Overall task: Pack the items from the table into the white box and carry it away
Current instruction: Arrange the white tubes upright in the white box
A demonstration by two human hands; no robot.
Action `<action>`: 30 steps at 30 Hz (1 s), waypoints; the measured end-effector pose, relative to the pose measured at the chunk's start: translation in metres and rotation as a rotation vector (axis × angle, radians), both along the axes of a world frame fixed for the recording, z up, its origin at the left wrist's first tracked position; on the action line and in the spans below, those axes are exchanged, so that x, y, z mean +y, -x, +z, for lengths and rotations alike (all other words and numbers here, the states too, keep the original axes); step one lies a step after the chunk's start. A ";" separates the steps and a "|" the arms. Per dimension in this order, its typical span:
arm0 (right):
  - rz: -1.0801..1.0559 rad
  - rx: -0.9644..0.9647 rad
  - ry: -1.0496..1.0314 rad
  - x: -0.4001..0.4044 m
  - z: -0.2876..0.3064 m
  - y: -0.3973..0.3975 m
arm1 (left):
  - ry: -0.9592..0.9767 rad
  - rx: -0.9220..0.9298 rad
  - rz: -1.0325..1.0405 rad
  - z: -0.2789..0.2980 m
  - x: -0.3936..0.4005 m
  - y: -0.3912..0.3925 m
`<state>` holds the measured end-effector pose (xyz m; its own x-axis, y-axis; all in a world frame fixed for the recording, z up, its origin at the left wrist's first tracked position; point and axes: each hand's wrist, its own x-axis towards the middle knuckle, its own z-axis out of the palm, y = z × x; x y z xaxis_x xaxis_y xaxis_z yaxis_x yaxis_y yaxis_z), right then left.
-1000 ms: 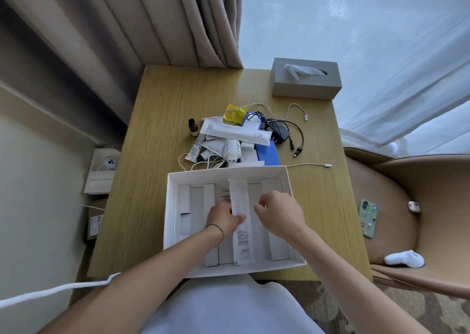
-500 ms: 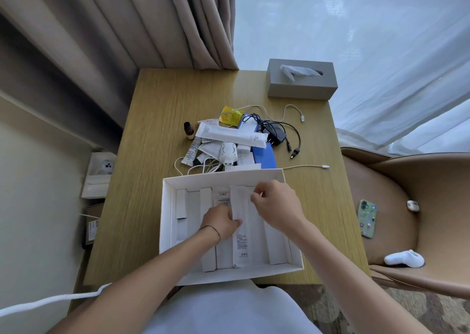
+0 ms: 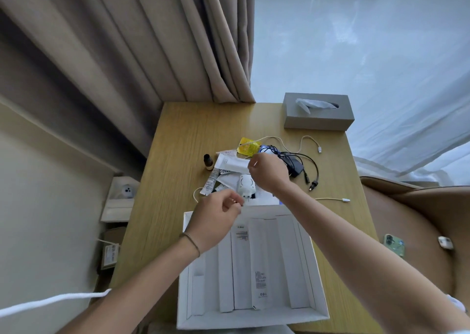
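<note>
Right hand [image 3: 268,172] curled at white tube [image 3: 230,164], grip unclear; left hand [image 3: 216,219] loosely curled, empty, over white box [image 3: 254,319] far edge.

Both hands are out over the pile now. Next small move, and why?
Probably close the right hand on the long white tube atop the pile and bring it to the white box. That hand is at the tube's near end, fingers curled, though a grip isn't clear. The box holds only flat white packs, and the pile is unpacked. The left hand hovers near the white plug adapter, holding nothing visible.
</note>
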<state>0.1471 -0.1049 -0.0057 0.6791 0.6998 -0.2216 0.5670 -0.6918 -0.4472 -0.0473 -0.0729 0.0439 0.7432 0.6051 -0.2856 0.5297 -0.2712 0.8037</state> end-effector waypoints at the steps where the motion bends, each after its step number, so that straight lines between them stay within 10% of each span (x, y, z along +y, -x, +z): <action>1: 0.029 -0.012 0.022 0.009 -0.007 -0.003 | -0.016 -0.008 0.000 0.002 0.005 -0.004; 25: 0.047 -0.142 0.084 0.052 -0.026 -0.040 | -0.211 0.233 -0.077 -0.059 0.101 -0.031; 30: -0.111 0.255 -0.164 0.027 0.003 -0.045 | -0.401 0.276 -0.294 -0.082 0.108 -0.061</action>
<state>0.1924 -0.0777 -0.0022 0.6905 0.6649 -0.2849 0.3473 -0.6502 -0.6757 0.0141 0.0348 -0.0382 0.8272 0.4849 -0.2840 0.5615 -0.6947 0.4495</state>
